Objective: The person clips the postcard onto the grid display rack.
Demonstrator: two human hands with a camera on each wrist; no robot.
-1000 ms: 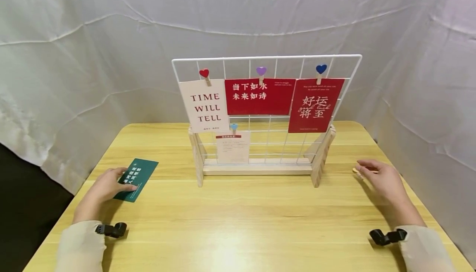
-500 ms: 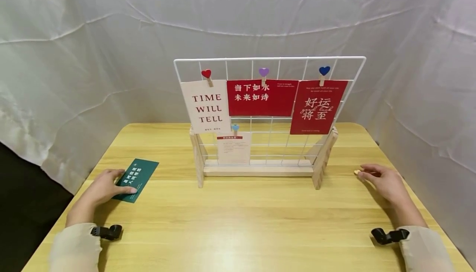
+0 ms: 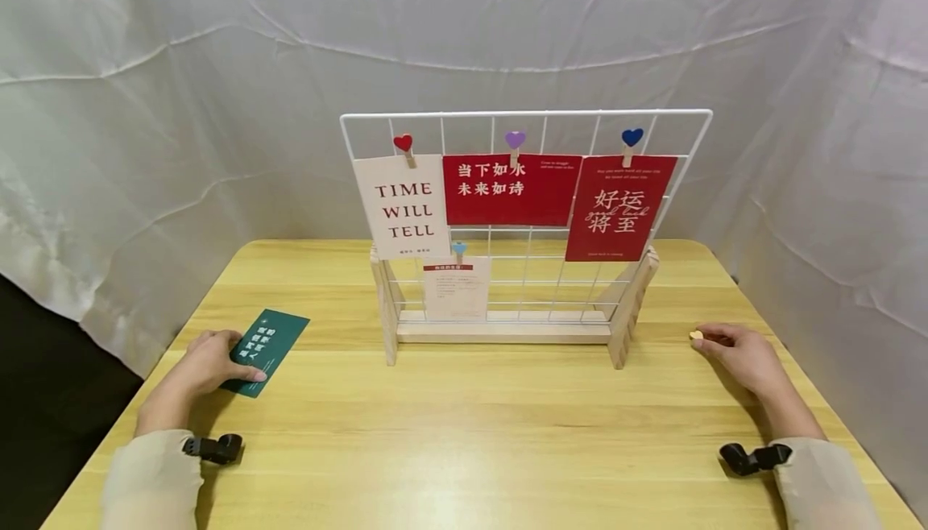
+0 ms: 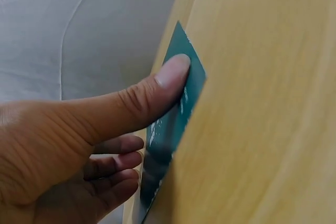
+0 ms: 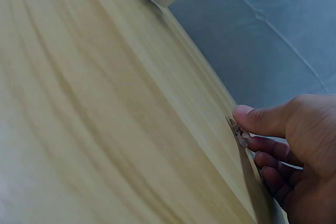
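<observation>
At the left of the table, a dark green card (image 3: 275, 345) with white lettering lies flat. My left hand (image 3: 206, 365) rests its thumb on the card's face; in the left wrist view the thumb (image 4: 168, 80) is extended across it, and the other fingertips sit beside its edge. On the right, my right hand (image 3: 743, 353) pinches a small wooden clothespin with a yellow heart (image 3: 696, 335) between thumb and forefinger. Its metal spring shows on the clothespin (image 5: 240, 132) in the right wrist view, close over the tabletop.
A white wire grid (image 3: 525, 114) on a wooden stand (image 3: 503, 333) stands mid-table. Heart clothespins, such as the red one (image 3: 403, 142), hold several cards on it, including a red card (image 3: 511, 208) and a small white card (image 3: 457, 296). Grey-white cloth (image 3: 464, 22) surrounds the table.
The green card has turned slightly under my left thumb, its near corner shifting a little towards me. My right hand has lowered slightly and keeps its pinch on the clothespin.
</observation>
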